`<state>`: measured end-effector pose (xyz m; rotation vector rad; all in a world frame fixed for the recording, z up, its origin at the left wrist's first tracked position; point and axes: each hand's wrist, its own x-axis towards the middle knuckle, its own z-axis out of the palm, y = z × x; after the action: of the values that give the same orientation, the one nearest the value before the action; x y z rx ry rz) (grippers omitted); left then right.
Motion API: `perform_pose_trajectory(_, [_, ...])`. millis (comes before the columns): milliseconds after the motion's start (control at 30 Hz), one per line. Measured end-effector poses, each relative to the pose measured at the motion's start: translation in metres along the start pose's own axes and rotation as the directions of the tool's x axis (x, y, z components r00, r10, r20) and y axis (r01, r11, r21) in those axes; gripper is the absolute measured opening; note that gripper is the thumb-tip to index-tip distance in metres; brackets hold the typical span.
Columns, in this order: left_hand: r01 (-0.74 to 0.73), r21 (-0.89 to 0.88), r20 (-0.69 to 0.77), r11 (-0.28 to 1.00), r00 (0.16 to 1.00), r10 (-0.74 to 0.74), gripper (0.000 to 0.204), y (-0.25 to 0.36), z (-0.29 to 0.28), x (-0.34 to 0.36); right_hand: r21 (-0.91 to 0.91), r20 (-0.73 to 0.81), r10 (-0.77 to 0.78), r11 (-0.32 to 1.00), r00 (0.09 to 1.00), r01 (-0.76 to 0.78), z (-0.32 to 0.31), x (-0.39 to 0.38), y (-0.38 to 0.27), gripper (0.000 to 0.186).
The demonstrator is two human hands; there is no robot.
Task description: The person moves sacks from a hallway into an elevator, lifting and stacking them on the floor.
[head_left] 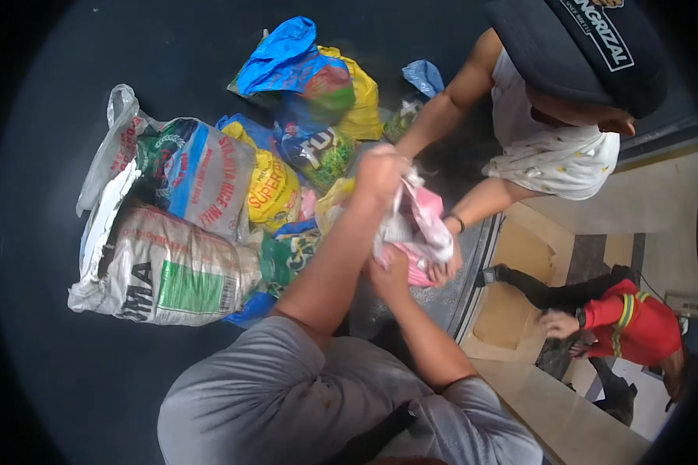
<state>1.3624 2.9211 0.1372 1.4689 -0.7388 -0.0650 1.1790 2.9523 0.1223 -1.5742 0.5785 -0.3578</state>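
A crumpled pink and white plastic bag [425, 221] is between me and a person facing me. My left hand [381, 177] is closed at its upper left edge, next to the person's far hand. My right hand [389, 273] grips the bag's near lower side, fingers wrapped against it. The person's other hand [442, 267], with a dark band on its wrist, holds the bag's right side. Just left of my left forearm lie a clear bag with green print [318, 155] and a green and white packet [287, 252].
Two large printed sacks, one with a blue stripe [198, 174] and one white [178, 267], lie at left beside a yellow bag [273, 190]. Blue [279, 58] and yellow bags [364, 97] lie beyond. A metal edge [473, 279] runs at right; past it is a person in red [632, 322].
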Motion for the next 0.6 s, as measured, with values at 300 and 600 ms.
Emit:
perform_pose_trajectory(300, [0.432, -0.087, -0.282, 0.898, 0.853, -0.438, 0.011, -0.085, -0.179, 0.082, -0.077, 0.579, -0.145, 0.97, 0.803, 0.231, 0.139, 0.154, -0.016, 0.017])
perform_pose_trajectory(600, [0.474, 0.778, -0.487, 0.413, 0.87, -0.08, 0.046, -0.051, -0.187, 0.043, -0.171, 0.942, -0.192, 0.433, 0.276, 0.885, 0.128, 0.147, 0.04, 0.069])
